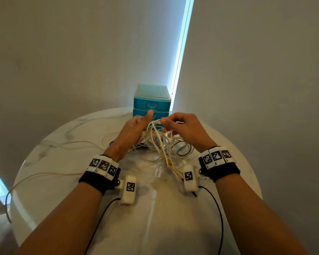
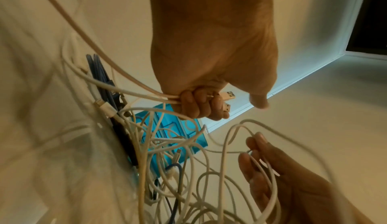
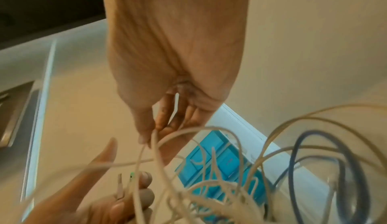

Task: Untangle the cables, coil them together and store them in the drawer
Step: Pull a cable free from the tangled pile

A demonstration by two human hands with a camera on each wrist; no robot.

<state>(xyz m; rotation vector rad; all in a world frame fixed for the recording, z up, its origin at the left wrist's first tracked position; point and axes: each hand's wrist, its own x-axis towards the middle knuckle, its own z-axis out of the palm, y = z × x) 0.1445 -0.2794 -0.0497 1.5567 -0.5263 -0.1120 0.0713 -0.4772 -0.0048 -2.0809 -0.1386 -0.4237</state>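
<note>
A tangle of white cables (image 1: pixel 161 139) with a dark blue cable (image 3: pixel 345 158) in it lies mid-table, partly lifted between both hands. My left hand (image 1: pixel 136 126) (image 2: pixel 201 105) grips two white cable ends, their USB plugs (image 2: pixel 227 101) poking out past the curled fingers, thumb up. My right hand (image 1: pixel 175 124) (image 3: pixel 155 128) pinches a loop of white cable at the top of the tangle. The teal drawer unit (image 1: pixel 152 102) stands just behind the hands, its drawers closed.
The round white marble table (image 1: pixel 63 172) has loose white cable strands (image 1: pixel 77 143) trailing off to the left. Black wrist-camera leads (image 1: pixel 217 208) hang at the near edge. A wall and a bright window strip (image 1: pixel 180 52) stand behind the drawer unit.
</note>
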